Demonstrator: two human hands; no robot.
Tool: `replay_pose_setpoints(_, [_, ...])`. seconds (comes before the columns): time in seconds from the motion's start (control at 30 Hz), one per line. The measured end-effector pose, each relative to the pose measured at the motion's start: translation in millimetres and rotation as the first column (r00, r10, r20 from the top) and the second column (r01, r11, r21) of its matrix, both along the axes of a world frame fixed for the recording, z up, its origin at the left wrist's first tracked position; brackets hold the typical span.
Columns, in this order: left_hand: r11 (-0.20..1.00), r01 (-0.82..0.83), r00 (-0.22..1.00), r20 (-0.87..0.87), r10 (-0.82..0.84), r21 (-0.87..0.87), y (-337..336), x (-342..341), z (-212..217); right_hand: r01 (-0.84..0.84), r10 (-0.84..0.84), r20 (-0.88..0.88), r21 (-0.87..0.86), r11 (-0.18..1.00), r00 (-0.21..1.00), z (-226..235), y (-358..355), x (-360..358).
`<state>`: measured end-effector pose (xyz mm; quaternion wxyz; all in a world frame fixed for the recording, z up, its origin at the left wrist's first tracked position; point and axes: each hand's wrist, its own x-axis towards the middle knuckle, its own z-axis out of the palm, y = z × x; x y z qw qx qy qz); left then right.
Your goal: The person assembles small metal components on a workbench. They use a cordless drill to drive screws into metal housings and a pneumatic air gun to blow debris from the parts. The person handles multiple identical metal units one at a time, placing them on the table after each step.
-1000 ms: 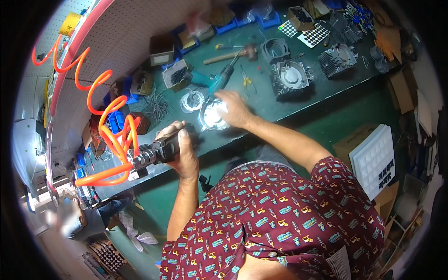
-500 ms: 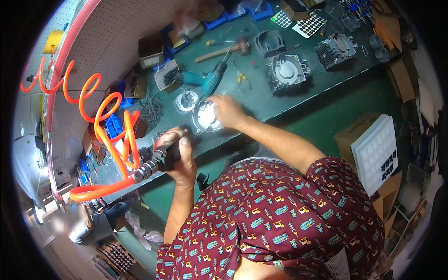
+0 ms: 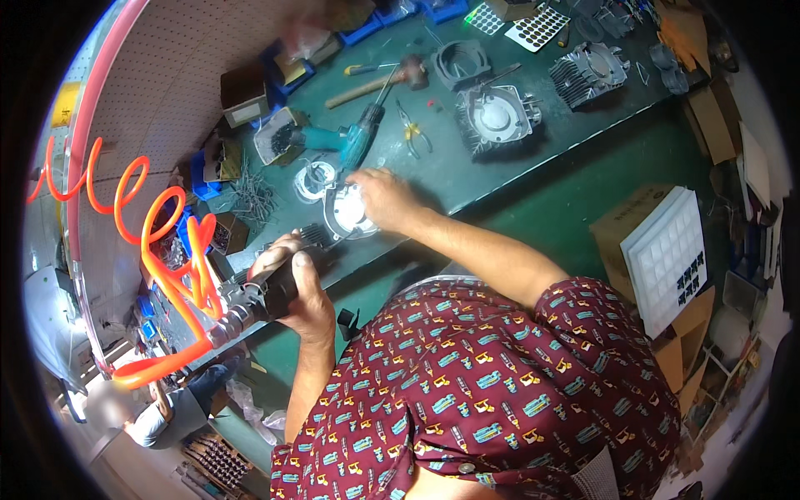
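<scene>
Left hand (image 3: pixel 296 287) wrapped tight round a black air tool (image 3: pixel 267 293), fingers curled fully over the body, thumb on top; tool nose aims toward a round silver metal part (image 3: pixel 348 212) near the front edge of the green workbench (image 3: pixel 533 142). Orange coiled air hose (image 3: pixel 167 267) runs off the tool's rear end, up and left along the pegboard (image 3: pixel 167 100). Right hand (image 3: pixel 379 196) lies palm down on the silver part, fingers loosely spread across its top and right rim, pressing rather than pinching; how much finger is under the rim, cannot tell. Silver part sits just beside a smaller wire ring (image 3: pixel 314 177), with a teal power drill (image 3: pixel 350 143) just behind.

Versus half a second ago: left hand and tool have shifted closer to the silver part, the tool tip now nearly at its left rim where before it hung lower and further left. Right hand stays on the part, same flat hold. Hose coil swung with the tool. Farther back on the bench: finned grey engine casing (image 3: pixel 496 121), wooden-handled hammer (image 3: pixel 379 79), patterned maroon shirt (image 3: pixel 500 392) low in frame.
</scene>
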<state>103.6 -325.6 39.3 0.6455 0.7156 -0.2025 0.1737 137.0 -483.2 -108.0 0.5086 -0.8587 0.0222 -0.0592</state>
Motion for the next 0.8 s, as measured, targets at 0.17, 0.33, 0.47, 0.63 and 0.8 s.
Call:
replay_pose_setpoints(0.17, [0.999, 0.017, 1.0, 0.019, -0.016, -0.045, 6.5, -1.2, -12.3, 0.004, -0.005, -0.047, -0.011, 1.0, 0.999, 8.5, 5.1, 0.0])
replay_pose_setpoints(0.33, [0.996, -0.074, 0.996, -0.048, 0.077, 0.047, 11.6, -5.0, -8.2, 0.003, -0.004, -0.047, -0.018, 1.0, 0.999, 11.4, 8.3, 0.3])
replay_pose_setpoints(0.47, [0.998, -0.019, 1.0, -0.002, 0.019, 0.055, 10.7, -1.4, -8.8, -0.005, 0.005, -0.001, -0.014, 1.0, 1.0, 13.5, 7.8, -1.5])
replay_pose_setpoints(0.63, [0.996, 0.078, 0.997, 0.01, -0.078, -0.043, 4.8, -2.1, -6.1, 0.019, -0.019, -0.05, 0.013, 1.0, 0.999, 11.8, 16.3, -0.1])
replay_pose_setpoints(0.8, [0.996, 0.063, 0.998, -0.014, -0.064, -0.065, 13.8, -0.6, -16.8, 0.015, -0.015, -0.035, -0.001, 1.0, 0.999, 13.9, 14.4, -1.9])
